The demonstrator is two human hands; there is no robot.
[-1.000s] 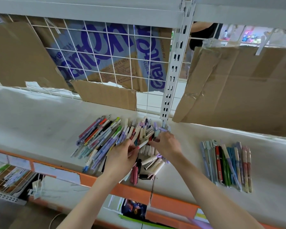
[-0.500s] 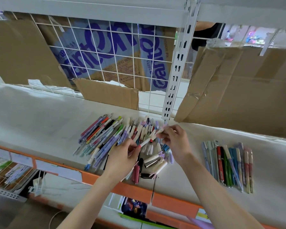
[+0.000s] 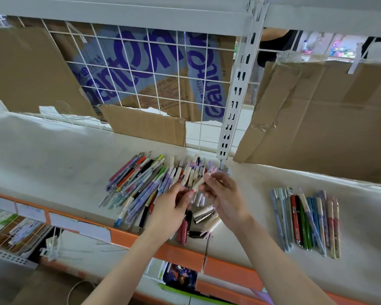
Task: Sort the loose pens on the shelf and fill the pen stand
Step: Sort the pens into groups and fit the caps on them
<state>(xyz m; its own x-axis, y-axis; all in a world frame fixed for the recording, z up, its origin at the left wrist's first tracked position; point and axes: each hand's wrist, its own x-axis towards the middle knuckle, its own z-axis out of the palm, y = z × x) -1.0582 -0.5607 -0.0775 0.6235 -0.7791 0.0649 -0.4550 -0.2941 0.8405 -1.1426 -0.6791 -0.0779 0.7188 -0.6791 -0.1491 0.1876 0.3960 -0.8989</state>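
Both hands pinch one cream pen (image 3: 198, 184) above the loose pile (image 3: 154, 188): left hand (image 3: 171, 213) at its red near end, right hand (image 3: 226, 198) at its far end. Sorted pens (image 3: 307, 221) lie well apart, right, on the white shelf (image 3: 53, 159).

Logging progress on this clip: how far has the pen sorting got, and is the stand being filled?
Done: a small row of pens lies lined up at the right. In hand: the left hand and right hand hold a cream pen between them. Left: the big pile on the shelf. No stand is in view, so filling cannot be judged.
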